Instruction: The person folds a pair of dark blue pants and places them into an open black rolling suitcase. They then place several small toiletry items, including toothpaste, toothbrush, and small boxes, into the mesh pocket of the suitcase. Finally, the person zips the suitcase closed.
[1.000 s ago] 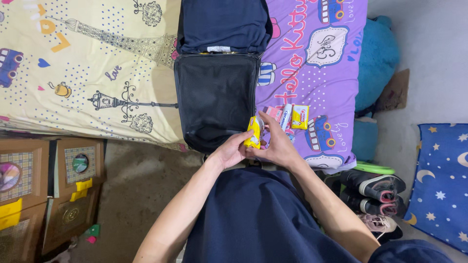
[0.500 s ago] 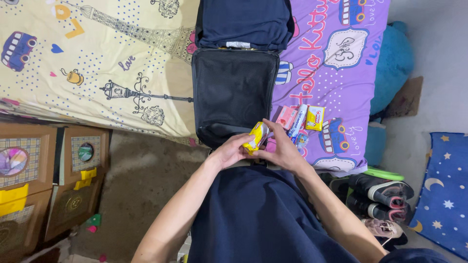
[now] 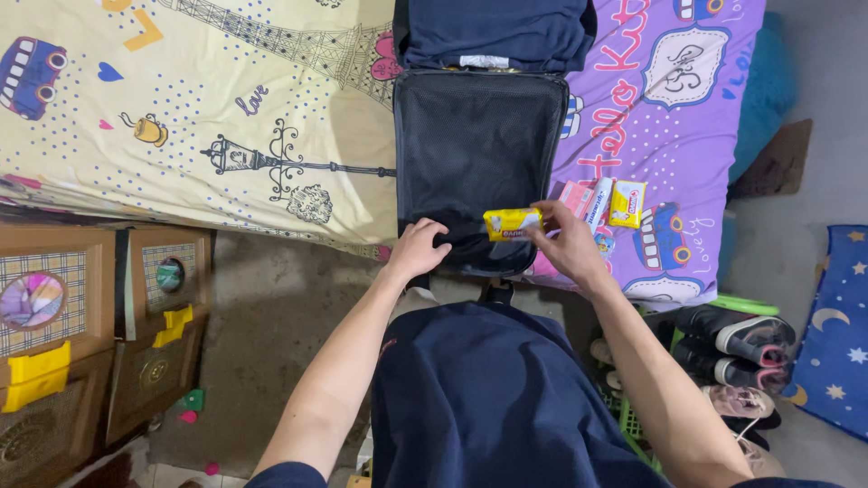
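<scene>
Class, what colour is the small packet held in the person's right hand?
Yellow. The packet in the right hand shows best in the head view.

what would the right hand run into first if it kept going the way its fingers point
The right hand holds a yellow packet pointing left; straight on, it would likely meet the left hand over the open black bag, though depth is unclear.
</scene>
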